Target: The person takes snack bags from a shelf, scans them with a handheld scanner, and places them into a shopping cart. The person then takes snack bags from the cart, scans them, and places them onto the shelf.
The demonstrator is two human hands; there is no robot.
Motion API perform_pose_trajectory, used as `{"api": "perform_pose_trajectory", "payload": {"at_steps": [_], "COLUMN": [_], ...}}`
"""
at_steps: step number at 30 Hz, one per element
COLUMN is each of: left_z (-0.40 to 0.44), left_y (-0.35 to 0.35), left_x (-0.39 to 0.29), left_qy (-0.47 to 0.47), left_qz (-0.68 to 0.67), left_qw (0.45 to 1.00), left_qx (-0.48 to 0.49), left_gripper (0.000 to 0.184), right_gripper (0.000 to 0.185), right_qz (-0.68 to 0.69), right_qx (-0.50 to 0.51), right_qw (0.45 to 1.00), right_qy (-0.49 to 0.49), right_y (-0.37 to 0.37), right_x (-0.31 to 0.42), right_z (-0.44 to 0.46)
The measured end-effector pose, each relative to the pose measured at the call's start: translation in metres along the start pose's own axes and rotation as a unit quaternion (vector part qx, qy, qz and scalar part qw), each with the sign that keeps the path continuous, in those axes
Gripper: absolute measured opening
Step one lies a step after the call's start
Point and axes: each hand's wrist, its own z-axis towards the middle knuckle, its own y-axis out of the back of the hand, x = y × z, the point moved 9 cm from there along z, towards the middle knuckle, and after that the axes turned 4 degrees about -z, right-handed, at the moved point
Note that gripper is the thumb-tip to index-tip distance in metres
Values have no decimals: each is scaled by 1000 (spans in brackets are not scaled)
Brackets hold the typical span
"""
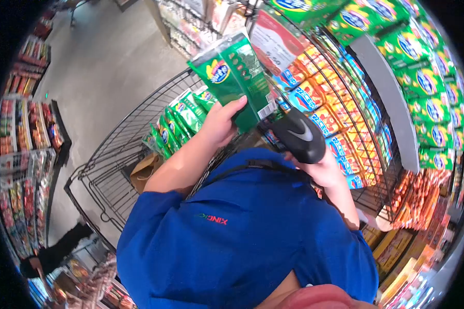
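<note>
My left hand [222,123] grips the lower part of a green snack bag [232,77], its thumb lying across the front. The bag is tilted, with a barcode near its lower right corner. Beside that corner is a black handheld device [300,135] with a grey stripe. My right hand [312,167] is wrapped round the device from below, its fingers mostly hidden under it. Several green bags [183,116] stand in a row in the wire cart [134,116] just beyond my left forearm.
A brown paper bag [143,172] lies in the cart. Orange and blue packs [319,121] fill a wire rack on the right, below a red and white sign [274,41]. Green bags [428,82] line the shelf at far right. Another person's dark sleeve [64,250] shows lower left.
</note>
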Motion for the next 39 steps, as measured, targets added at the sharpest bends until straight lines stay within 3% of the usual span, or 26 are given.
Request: {"api": "perform_pose_trajectory", "payload": {"at_steps": [2, 4, 7, 8, 9, 11, 14, 18, 20, 21, 22, 24, 25, 30, 32, 34, 36, 38, 39], "left_z": [1, -8, -37, -47, -55, -75, -85, -75, -59, -53, -51, -55, -58, -76, -86, -83, -71, -45, -26], "left_y": [43, 104, 187, 213, 223, 241, 257, 270, 283, 275, 282, 301, 306, 310, 303, 269, 238, 181, 169], "left_x": [2, 8, 8, 7, 6, -3, -9, -7, 5, -6, -8, -32, -36, -24, -34, -50, -62, -79, -83], "left_qy": [-19, -7, -17, -38, -37, -56, -104, -59, 25, 34, 35, 48, 14, 11, -87, -174, -232, -258, -293], "left_qz": [6, -17, 21, 48, 48, 155, 194, 193, 189, 314, 312, 588, 593, 550, 568, 595, 583, 595, 566], "left_qw": [997, 976, 943, 928, 927, 894, 867, 865, 882, 866, 866, 683, 671, 693, 649, 626, 637, 648, 679], "left_qx": [-70, -215, -332, -367, -369, -417, -447, -459, -431, -387, -388, -432, -445, -466, -499, -472, -448, -400, -364], "left_gripper": [34, 30, 36, 39, 39, 42, 42, 42, 42, 51, 51, 64, 79, 68, 62, 43, 35, 31, 30], "right_gripper": [46, 41, 40, 40, 40, 42, 43, 43, 43, 44, 44, 45, 45, 43, 43, 44, 47, 50, 50], "right_qz": [176, 175, 179, 167, 154, 131, 106, 85, 86, 87, 87, 81, 82, 69, 86, 104, 31, 84, 80], "right_qx": [-45, -64, -50, -68, -86, -80, -62, -55, -53, -52, -50, -54, -52, -46, -52, -70, -54, -82, -80], "right_qw": [977, 978, 978, 974, 968, 974, 980, 982, 981, 980, 980, 978, 979, 982, 981, 981, 993, 990, 990], "right_qy": [-110, -92, -91, -135, -179, -165, -156, -158, -165, -171, -172, -182, -181, -171, -163, -145, -102, -84, -79], "right_y": [4, 10, 11, 14, 16, 16, 12, 8, 8, 7, 7, 8, 8, 10, 11, 16, 20, 23, 25], "right_x": [-19, -22, -33, -38, -45, -54, -58, -58, -64, -67, -67, -68, -68, -72, -73, -72, -65, -57, -50], "right_z": [-5, -7, -11, -13, -16, -17, -13, -8, -8, -9, -9, -8, -7, -6, -8, -9, -13, -19, -20]}}
